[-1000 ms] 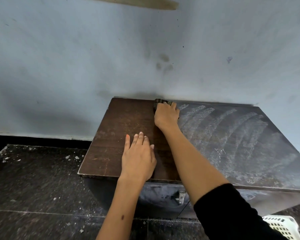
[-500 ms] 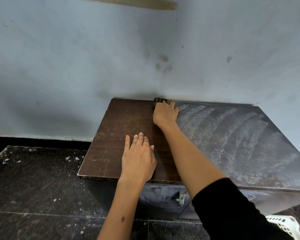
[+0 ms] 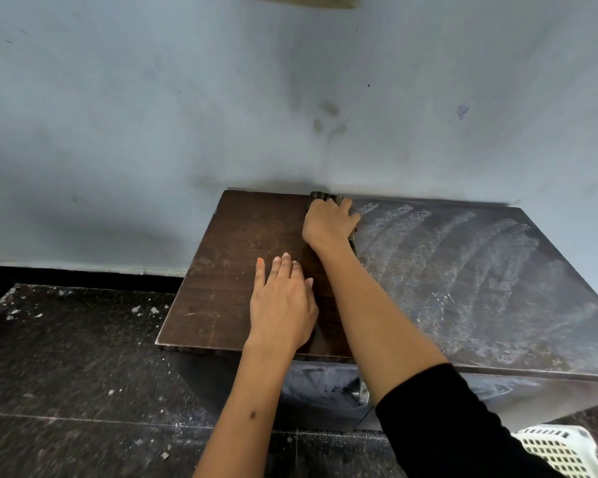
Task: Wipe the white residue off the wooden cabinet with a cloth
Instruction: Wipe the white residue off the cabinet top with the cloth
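Ahead of me rises a pale blue wall (image 3: 152,115) with dark smudges (image 3: 328,119), below it a dark speckled floor (image 3: 66,374) strewn with white flecks, and a white plastic basket (image 3: 560,450) at my lower right.

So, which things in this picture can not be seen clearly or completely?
- Cloth, head view: mostly hidden under the right hand; its size is unclear.
- Wooden cabinet: right end cut off by the frame edge; front partly behind both arms.
- White basket: cut off at the bottom corner.
- Latch: small, partly hidden by the right arm.
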A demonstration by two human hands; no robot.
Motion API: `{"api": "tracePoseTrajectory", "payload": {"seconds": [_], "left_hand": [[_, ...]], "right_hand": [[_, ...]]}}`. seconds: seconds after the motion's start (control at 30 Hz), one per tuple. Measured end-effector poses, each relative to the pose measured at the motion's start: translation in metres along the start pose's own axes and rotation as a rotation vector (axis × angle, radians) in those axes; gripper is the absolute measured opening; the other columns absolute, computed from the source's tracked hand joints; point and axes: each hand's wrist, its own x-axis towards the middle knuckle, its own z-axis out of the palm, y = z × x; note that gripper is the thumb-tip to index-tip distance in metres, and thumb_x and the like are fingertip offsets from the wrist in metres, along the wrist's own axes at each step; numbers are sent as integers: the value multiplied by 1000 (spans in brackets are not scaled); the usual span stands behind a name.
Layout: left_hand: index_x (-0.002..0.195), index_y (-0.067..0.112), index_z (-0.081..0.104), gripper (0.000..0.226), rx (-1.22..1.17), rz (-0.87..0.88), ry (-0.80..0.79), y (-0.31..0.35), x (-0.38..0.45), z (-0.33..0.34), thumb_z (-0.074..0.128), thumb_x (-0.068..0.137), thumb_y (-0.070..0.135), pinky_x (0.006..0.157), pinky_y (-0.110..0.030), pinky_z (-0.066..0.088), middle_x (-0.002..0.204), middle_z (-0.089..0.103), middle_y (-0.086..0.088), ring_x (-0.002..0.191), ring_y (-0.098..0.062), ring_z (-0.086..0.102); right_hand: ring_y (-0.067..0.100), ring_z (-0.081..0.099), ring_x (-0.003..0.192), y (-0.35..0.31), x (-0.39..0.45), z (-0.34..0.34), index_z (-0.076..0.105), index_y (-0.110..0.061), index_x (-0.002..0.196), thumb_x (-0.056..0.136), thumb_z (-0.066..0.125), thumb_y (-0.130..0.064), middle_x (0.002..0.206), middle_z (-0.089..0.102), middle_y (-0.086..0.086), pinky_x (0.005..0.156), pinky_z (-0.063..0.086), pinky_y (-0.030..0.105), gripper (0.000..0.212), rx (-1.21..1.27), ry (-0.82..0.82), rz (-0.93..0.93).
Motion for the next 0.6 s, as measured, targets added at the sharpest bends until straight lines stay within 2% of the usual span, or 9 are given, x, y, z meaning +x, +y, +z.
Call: {"api": "tracePoseTrajectory", "payload": {"seconds": [0.2, 0.37, 0.6], "left_hand": [[144, 6, 29, 50, 35, -7, -37, 0, 21, -1, 23, 101, 29, 117, -41, -2, 154, 24, -11, 144, -21, 17], [145, 6, 29, 49, 51, -1, -58, -4, 29, -1, 23, 101, 29, 118, -42, -1, 154, 25, -10, 144, -20, 18], [144, 5, 31, 49, 43, -29, -68, -1, 37, 0, 24, 101, 28, 117, -43, -2, 153, 27, -11, 143, -21, 20]], "right_hand": [[34, 23, 134, -4, 4, 3, 51, -16, 130, 93, 45, -19, 140, 43, 9, 102, 26, 50, 37, -25, 41, -27], [33, 23, 133, 5, -7, 4, 54, -16, 123, 92, 46, -18, 137, 46, 7, 104, 28, 48, 32, -2, 29, -15], [33, 27, 131, 4, 1, 10, 55, -17, 123, 93, 44, -17, 136, 47, 6, 102, 30, 48, 32, 0, 103, -19]]}}
